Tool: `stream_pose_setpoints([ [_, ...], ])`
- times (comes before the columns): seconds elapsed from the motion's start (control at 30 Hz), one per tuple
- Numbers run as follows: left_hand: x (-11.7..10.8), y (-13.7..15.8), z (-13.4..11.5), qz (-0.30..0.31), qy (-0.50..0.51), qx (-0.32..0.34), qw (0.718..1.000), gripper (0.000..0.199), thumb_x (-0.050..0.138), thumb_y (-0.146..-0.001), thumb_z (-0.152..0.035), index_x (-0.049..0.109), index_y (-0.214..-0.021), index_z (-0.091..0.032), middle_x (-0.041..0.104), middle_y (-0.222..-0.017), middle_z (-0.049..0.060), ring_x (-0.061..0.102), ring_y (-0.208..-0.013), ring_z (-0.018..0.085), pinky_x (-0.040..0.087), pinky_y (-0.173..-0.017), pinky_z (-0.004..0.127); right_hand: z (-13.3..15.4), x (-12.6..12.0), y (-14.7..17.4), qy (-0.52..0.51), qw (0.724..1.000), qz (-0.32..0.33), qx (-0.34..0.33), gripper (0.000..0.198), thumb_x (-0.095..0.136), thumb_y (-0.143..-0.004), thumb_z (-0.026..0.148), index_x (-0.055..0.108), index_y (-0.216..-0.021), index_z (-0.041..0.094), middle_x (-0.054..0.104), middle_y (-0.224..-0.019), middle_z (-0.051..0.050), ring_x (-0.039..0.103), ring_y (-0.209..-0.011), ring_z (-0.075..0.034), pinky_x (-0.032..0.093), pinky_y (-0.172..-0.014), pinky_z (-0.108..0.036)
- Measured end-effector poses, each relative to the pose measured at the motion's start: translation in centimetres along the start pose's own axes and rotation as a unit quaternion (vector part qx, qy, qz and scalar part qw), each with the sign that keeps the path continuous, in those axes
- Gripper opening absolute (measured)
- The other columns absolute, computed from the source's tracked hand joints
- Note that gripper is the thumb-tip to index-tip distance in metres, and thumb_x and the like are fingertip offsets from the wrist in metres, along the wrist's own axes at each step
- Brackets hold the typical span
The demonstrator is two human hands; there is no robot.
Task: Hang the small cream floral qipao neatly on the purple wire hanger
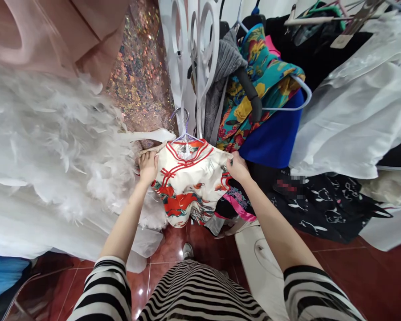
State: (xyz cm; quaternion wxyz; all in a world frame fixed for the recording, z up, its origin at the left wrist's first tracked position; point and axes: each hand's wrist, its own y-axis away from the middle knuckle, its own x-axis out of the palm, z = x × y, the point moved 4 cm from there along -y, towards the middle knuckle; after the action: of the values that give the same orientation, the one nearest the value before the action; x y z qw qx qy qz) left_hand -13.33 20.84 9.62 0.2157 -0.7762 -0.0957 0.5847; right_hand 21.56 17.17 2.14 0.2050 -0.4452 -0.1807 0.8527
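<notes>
A cream cheongsam [187,178] with red piping, red knot buttons and an orange-red print hangs in front of me on a thin lilac hanger [186,133]. At its left shoulder edge, my left hand [149,167] is closed on the cloth, fingertips partly hidden by the fabric. My right hand [238,167] pinches the opposite shoulder between thumb and fingers. The garment's lower part bunches in folds below.
White feathered gowns [70,151] crowd the left, beside a sequined dress [143,67]. A white scrolled metal rack [200,58] stands behind. Right of it hang a teal floral garment [254,89], a blue skirt [274,133] and white dresses [357,125]. Below is a red tiled floor [167,245].
</notes>
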Motion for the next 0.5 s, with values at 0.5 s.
stream_pose_setpoints([
  [0.5,1.1,0.2,0.7,-0.048,-0.008,0.033,0.998,0.031,0.036,-0.100,-0.031,0.066,-0.098,-0.020,0.070,-0.101,0.016,0.060,-0.100,0.032,0.044,-0.088,0.044,0.4,0.3,0.0,0.043,0.993,-0.047,0.100,0.005,0.051,-0.083,0.030,0.049,-0.085,0.025,0.065,-0.069,-0.012,0.061,-0.061,-0.031,0.046,-0.055,-0.039],
])
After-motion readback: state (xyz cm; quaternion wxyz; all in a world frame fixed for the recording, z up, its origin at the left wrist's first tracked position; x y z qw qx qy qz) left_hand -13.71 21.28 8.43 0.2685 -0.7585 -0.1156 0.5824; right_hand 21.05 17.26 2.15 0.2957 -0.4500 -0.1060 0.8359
